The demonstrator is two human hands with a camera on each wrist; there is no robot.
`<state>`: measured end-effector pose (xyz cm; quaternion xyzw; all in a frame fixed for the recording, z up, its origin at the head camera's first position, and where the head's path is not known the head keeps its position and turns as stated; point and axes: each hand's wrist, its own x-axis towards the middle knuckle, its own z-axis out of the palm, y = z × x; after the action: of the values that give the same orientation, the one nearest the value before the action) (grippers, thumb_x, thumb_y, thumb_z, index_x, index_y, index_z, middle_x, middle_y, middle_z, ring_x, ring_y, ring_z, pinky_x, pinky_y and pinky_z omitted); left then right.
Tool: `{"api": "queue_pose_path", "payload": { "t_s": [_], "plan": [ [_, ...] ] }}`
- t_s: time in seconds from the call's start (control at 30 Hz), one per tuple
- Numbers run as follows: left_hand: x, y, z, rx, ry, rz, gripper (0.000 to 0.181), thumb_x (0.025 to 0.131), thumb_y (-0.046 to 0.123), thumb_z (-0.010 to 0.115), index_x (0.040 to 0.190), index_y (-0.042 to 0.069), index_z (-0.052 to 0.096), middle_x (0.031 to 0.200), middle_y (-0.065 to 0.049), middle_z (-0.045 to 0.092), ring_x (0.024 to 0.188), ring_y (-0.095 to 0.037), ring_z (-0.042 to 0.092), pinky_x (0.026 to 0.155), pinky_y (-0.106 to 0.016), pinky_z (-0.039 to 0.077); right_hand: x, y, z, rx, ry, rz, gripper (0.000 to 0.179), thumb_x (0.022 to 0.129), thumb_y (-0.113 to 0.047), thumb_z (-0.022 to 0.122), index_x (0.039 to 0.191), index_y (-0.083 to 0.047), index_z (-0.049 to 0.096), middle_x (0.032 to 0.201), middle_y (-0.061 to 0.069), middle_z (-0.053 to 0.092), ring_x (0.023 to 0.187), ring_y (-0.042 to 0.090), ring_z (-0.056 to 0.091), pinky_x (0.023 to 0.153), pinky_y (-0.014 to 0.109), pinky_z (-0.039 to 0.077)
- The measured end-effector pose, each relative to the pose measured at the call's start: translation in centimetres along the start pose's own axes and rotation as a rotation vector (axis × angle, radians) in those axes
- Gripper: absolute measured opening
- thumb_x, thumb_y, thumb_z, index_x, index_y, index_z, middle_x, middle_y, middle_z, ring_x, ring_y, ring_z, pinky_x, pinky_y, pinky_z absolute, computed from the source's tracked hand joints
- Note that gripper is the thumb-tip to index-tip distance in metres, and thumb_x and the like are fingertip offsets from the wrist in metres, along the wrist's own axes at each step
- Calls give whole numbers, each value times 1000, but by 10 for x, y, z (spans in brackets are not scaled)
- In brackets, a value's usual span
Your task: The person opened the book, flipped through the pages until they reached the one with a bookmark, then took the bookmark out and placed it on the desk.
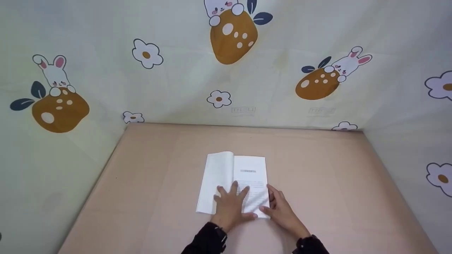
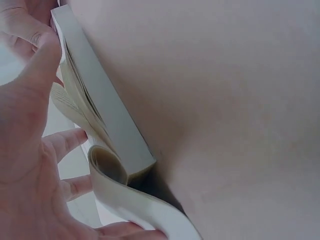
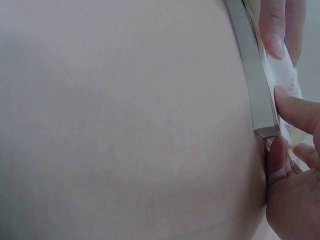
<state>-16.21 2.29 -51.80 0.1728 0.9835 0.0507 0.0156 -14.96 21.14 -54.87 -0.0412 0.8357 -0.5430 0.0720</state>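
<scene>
A thick paperback book [image 1: 251, 163] lies open on the table, its first leaves curled over to the left. Printed lines and a short grey heading show on the right-hand page. My left hand [image 1: 229, 209] rests with spread fingers across the fold, covering part of the text. In the left wrist view, the curled cover [image 2: 145, 207] bends away from the page block [image 2: 105, 95] beside the left fingers. At the right edge, my right hand [image 1: 285, 211] grips the book, thumb on the page and the other fingers along its side. The right wrist view shows that thumb [image 3: 297, 111] on top.
The table [image 1: 159, 169] has a plain beige-pink covering. Around its back and sides hangs a pale cloth [image 1: 180, 84] printed with rabbits, brown fruit and flowers. Dark sleeves [image 1: 208, 238] cover both wrists.
</scene>
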Motion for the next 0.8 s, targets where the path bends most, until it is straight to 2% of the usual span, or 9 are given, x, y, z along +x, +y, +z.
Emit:
{"api": "queue_pose_path", "payload": {
  "t_s": [0.2,0.6,0.8],
  "plan": [
    [0,-4,1,-23,3,14,84,64,68,66,136,29,48,139,-13,44,110,-56,45,78,-58,50,2,2,3,-6,10,6,81,81,-15,71,144,2,23,101,10,42,79,13,42,64,17,38],
    [2,-9,1,-37,12,52,80,64,65,61,134,29,49,136,-12,47,104,-50,49,72,-52,53,2,3,0,-33,-8,45,86,80,-21,73,146,-2,22,101,12,41,78,13,43,59,16,40],
    [3,-13,0,-71,9,68,79,64,64,60,134,29,50,136,-12,47,102,-48,50,71,-51,54,2,2,-2,5,-32,40,83,81,-18,71,146,0,22,103,13,38,79,14,43,58,17,41]
  ]
}}
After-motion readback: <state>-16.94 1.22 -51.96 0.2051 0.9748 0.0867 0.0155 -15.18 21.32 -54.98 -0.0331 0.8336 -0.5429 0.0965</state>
